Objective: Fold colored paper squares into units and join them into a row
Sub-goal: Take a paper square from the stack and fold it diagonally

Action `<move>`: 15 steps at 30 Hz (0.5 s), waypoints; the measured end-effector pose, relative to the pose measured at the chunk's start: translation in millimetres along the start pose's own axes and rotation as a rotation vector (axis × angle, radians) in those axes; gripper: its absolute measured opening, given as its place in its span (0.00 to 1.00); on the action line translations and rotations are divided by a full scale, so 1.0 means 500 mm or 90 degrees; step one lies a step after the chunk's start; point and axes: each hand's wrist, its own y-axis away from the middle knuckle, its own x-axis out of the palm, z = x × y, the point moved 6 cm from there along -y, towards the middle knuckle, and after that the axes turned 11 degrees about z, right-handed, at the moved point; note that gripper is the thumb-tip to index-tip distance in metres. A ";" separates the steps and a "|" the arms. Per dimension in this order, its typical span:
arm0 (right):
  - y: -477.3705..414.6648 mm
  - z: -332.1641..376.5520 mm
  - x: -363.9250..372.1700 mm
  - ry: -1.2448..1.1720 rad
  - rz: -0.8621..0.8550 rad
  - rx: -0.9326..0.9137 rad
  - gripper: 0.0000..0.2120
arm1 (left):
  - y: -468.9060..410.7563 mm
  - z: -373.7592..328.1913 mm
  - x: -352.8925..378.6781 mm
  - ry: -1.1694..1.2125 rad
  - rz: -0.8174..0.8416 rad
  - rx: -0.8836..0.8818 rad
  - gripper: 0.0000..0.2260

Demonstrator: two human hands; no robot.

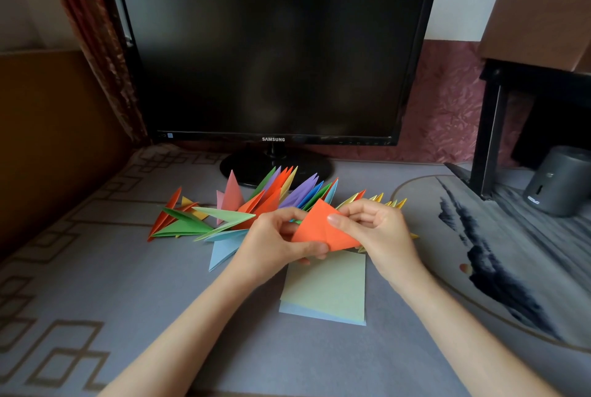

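Observation:
An orange paper (315, 229), partly folded with a creased flap, is held above the table by both hands. My left hand (275, 241) pinches its lower left edge. My right hand (374, 227) grips its right side, thumb pressed on the face. Behind them a row of joined pointed units (256, 204) in orange, green, purple, blue, pink and yellow stretches across the table. A small stack of flat paper squares (326, 288), pale green on top and light blue beneath, lies just under my hands.
A dark monitor (271, 51) on a round stand is behind the paper row. A grey cylinder (558, 180) sits at the right beside a black stand leg (487, 134). A patterned grey cloth (96, 300) covers the table.

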 end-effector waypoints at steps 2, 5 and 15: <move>0.000 0.002 0.002 0.004 -0.001 -0.006 0.06 | -0.001 0.002 0.002 -0.014 0.004 -0.003 0.12; 0.001 0.006 0.002 -0.004 -0.003 -0.003 0.06 | -0.002 0.004 0.000 -0.036 0.001 0.006 0.08; 0.008 -0.009 0.015 -0.013 0.132 0.125 0.08 | 0.004 -0.004 -0.027 0.041 -0.099 0.060 0.07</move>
